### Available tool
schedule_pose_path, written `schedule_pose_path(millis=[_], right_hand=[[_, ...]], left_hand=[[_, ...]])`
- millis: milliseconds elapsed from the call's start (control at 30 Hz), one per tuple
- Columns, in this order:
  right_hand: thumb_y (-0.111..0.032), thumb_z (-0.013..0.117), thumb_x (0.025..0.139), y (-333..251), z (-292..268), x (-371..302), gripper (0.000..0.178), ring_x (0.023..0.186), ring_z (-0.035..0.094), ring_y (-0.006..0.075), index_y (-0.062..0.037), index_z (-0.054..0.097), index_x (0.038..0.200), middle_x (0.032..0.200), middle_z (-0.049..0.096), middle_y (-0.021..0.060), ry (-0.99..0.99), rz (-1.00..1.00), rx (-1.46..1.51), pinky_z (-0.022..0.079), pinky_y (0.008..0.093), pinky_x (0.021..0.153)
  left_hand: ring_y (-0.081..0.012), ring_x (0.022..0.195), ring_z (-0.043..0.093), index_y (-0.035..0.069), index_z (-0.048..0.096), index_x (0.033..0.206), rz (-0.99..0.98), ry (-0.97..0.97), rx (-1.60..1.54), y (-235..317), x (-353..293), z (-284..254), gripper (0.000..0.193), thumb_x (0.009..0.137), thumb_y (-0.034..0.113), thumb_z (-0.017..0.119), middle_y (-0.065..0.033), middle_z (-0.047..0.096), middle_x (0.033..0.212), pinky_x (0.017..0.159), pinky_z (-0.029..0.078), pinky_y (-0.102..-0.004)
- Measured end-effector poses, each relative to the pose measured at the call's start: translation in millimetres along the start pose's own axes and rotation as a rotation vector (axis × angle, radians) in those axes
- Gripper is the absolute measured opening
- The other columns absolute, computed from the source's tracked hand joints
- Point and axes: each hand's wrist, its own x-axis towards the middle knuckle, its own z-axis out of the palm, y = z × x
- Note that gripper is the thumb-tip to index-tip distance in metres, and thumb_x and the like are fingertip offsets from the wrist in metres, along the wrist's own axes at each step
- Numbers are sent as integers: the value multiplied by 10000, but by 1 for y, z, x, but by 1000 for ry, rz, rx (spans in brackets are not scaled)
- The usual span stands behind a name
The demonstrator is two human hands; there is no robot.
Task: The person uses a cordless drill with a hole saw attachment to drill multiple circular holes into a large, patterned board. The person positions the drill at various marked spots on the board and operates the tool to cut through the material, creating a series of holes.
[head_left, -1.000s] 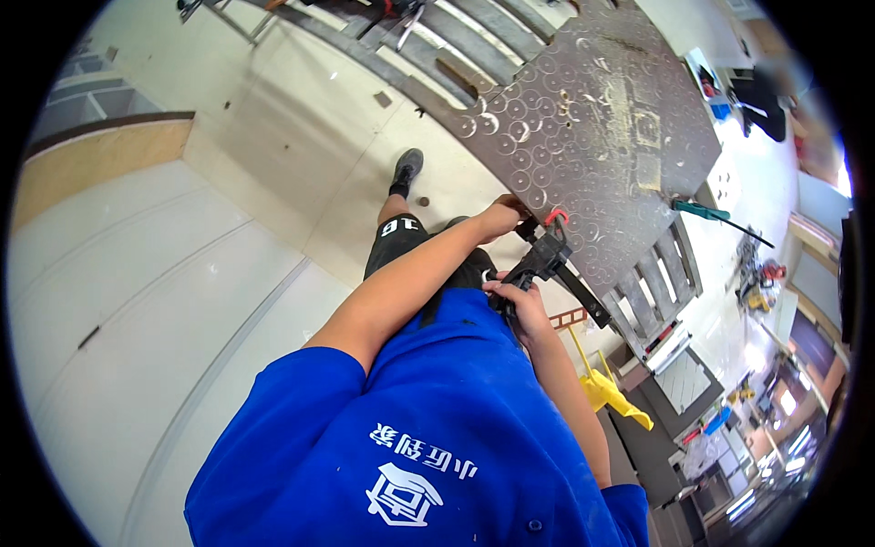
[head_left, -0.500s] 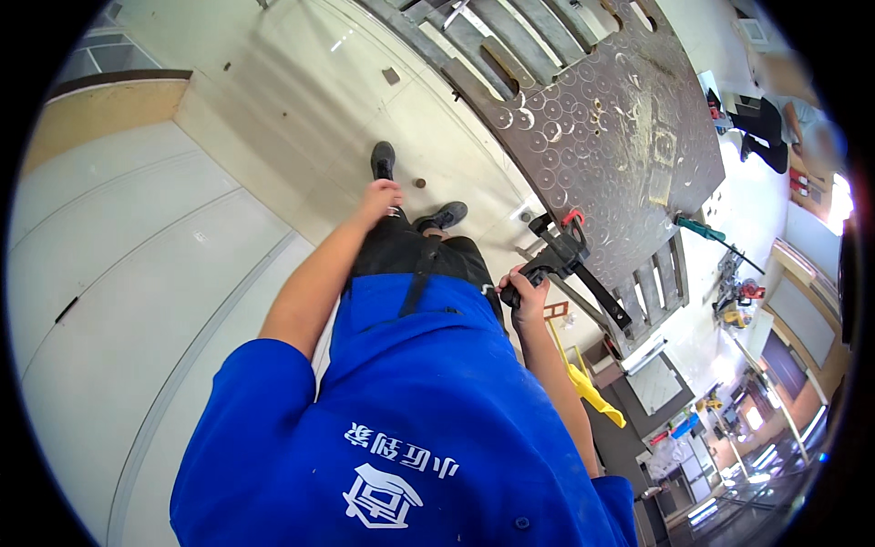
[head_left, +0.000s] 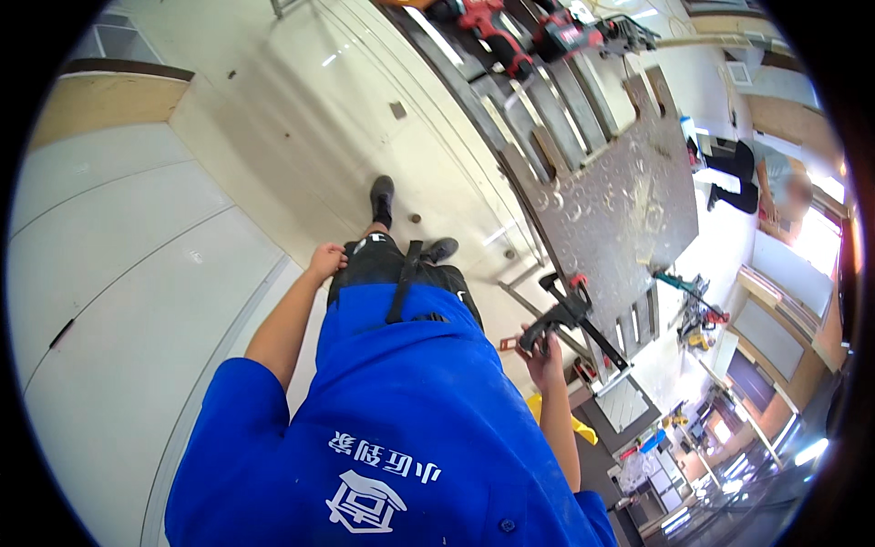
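My right hand (head_left: pixel 545 354) is wrapped around the grip of a black bar clamp (head_left: pixel 567 317) with red pads. The clamp's bar slants down to the right, and its jaw end lies in front of the near edge of a worn brown workbench (head_left: pixel 629 219). Low beside my black shorts, my left hand (head_left: pixel 328 261) hangs with loosely bent fingers, holding nothing that I can see. Part of that hand's inner side is hidden.
Red and black cordless power tools (head_left: pixel 497 36) lie on the bench's slatted end. A green tool (head_left: pixel 679 281) is at its right edge. Beyond it, another person (head_left: pixel 779 187) sits. White panels (head_left: pixel 118 273) stand at my left; a yellow object (head_left: pixel 583 430) is by my right forearm.
The view has shifted along the bench, bringing the red and black power tools into sight. My right hand still carries the clamp; my left hand has swung back beside my thigh.
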Motion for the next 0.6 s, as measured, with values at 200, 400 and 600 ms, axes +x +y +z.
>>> schedule_pose_path(millis=[200, 400, 600], right_hand=[[-299, 488, 954, 82, -32, -7, 357, 861, 663, 227, -55, 542, 1209, 1083, 656, 116, 312, 264, -425, 543, 343, 710], [-231, 595, 906, 88, 49, 86, 264, 688, 588, 129, -31, 649, 1069, 815, 661, 53, 107, 114, -1069, 478, 290, 604], [-180, 602, 905, 12, 221, 187, 241, 657, 568, 100, 4, 646, 1054, 783, 648, 29, -110, -257, -864, 462, 267, 577]], left_hand=[[-153, 804, 641, 65, 573, 1146, 5, -6, -118, 21, -30, -58, 253, 919, 141, 491, -73, 686, 971, 684, 521, -325], [-211, 941, 674, 36, 541, 1213, 81, 117, -311, 103, -56, -130, 322, 919, 147, 472, -120, 668, 1082, 763, 526, -337], [-204, 985, 670, 22, 558, 1173, 438, 83, -293, 269, -65, -170, 264, 953, 149, 485, -119, 668, 1107, 764, 530, -313]])
